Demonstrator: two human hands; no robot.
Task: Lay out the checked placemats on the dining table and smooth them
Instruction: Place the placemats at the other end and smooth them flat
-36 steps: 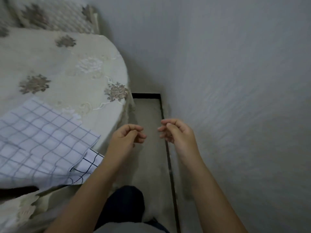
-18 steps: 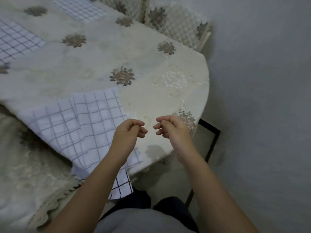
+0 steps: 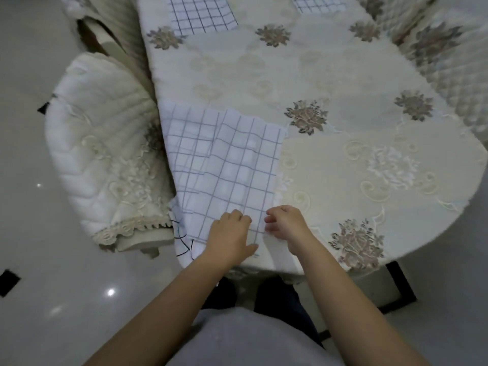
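The checked placemats (image 3: pixel 229 159) sit in a loose stack at the near-left edge of the dining table (image 3: pixel 343 75). The right hand (image 3: pixel 287 228) pinches their near edge. The left hand (image 3: pixel 231 233) rests curled on top, honestly can't tell if it's gripping.

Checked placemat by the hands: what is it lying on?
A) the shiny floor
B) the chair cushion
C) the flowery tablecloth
C: the checked placemat lies on the flowery tablecloth at the table's near edge, with the left hand and the right hand at its near end.
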